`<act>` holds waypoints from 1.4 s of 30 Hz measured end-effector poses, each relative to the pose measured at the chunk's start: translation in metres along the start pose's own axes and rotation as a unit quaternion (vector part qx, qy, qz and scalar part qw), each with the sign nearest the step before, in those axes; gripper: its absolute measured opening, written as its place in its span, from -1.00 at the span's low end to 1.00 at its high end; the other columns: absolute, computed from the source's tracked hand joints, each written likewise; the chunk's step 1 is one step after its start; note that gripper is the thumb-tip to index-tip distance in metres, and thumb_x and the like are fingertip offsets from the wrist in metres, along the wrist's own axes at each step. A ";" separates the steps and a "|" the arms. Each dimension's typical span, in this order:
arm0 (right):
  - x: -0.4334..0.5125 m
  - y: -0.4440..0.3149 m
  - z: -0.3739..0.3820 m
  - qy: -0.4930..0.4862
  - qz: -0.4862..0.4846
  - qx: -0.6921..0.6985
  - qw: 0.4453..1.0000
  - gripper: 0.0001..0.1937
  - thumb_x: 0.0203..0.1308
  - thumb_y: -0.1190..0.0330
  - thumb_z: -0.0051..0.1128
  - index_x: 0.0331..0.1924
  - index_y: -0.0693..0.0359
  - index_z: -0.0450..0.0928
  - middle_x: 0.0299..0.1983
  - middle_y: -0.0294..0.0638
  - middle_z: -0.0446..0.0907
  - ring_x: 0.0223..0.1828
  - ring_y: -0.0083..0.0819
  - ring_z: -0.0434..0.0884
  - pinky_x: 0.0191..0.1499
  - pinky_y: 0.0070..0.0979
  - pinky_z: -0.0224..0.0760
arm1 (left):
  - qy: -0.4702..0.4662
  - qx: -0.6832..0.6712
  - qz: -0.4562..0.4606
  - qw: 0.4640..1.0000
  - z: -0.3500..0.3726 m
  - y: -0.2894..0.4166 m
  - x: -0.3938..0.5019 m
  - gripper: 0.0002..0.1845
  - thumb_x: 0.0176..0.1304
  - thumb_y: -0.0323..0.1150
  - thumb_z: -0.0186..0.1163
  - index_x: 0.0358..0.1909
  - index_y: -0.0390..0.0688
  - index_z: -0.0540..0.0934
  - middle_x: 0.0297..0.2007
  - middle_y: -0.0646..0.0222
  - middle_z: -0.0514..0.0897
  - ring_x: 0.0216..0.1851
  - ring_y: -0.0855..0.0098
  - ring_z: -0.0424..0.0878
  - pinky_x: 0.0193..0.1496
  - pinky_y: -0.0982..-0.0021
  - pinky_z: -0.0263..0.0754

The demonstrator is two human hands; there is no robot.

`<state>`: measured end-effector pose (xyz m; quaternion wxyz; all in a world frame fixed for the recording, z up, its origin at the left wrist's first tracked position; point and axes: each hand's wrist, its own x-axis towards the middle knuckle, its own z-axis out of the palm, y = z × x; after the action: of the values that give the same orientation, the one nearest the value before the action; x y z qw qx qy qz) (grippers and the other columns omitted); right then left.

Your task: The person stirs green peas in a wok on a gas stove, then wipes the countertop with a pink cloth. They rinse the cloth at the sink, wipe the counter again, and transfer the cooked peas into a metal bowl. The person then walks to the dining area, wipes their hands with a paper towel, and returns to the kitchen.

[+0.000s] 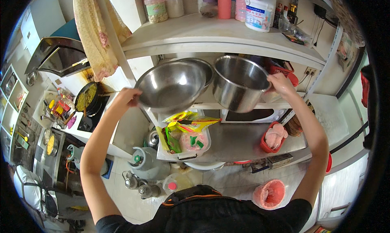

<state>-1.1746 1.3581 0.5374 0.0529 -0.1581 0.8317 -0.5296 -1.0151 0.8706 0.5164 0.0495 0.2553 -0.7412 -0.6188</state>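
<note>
My left hand [127, 96] grips the rim of a wide stainless steel bowl [170, 88] at its left side. Part of another steel bowl [209, 69] shows behind it, mostly hidden. On the right, my right hand [281, 82] holds the rim of a deep stainless steel pot [240, 94]. The pot tilts so that its inside faces me. Bowl and pot are side by side at the front of the middle shelf [210, 101], below the top shelf [219, 35]. Whether they rest on it or are lifted, I cannot tell.
Below stand a clear plastic bin [202, 149] of bagged goods, a microwave [253, 115] and a red basket [268, 146] with pink cloth. Gas cylinders [149, 163], thermos flasks [149, 190] and a red bin [268, 193] are on the floor. A wok [86, 99] of food sits on the hob.
</note>
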 end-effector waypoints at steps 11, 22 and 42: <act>0.138 -0.023 0.146 -0.003 -0.027 0.121 0.992 -0.71 0.14 0.35 -0.16 -0.23 0.49 0.38 -0.36 -0.06 0.47 -0.44 -0.31 0.52 -0.36 -0.40 0.55 | 0.155 -0.087 -0.119 0.977 -0.087 -0.166 -0.214 -0.84 0.01 -0.42 0.09 -0.40 -0.30 0.53 -0.53 0.39 0.54 -0.57 0.60 0.42 -0.54 0.59 0.31; 0.225 0.019 0.169 -0.043 0.067 0.097 0.992 -0.80 0.10 0.37 -0.01 -0.34 0.40 0.40 -0.33 -0.11 0.46 -0.38 -0.32 0.45 -0.37 -0.39 0.34 | 0.257 -0.423 -0.128 0.859 -0.141 -0.312 -0.340 -0.80 0.07 -0.41 0.07 -0.29 -0.32 0.48 -0.42 0.34 0.55 -0.39 0.49 0.53 -0.27 0.41 0.45; -0.225 -0.059 0.658 -0.303 0.080 -0.069 0.947 -0.82 0.11 0.32 0.04 -0.31 0.27 0.50 -0.47 -0.35 0.51 -0.44 -0.66 0.47 -0.42 -0.73 0.29 | 0.397 -0.357 -0.087 0.841 -0.454 -0.437 -0.482 -0.87 0.08 -0.41 0.13 -0.43 -0.28 0.55 -0.28 0.45 0.46 -0.34 0.59 0.47 -0.32 0.49 0.42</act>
<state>-0.7814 0.8381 0.2869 0.3336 -0.2478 0.8206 -0.3922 -0.2829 0.6319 0.3251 0.3736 0.5069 -0.3606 -0.6881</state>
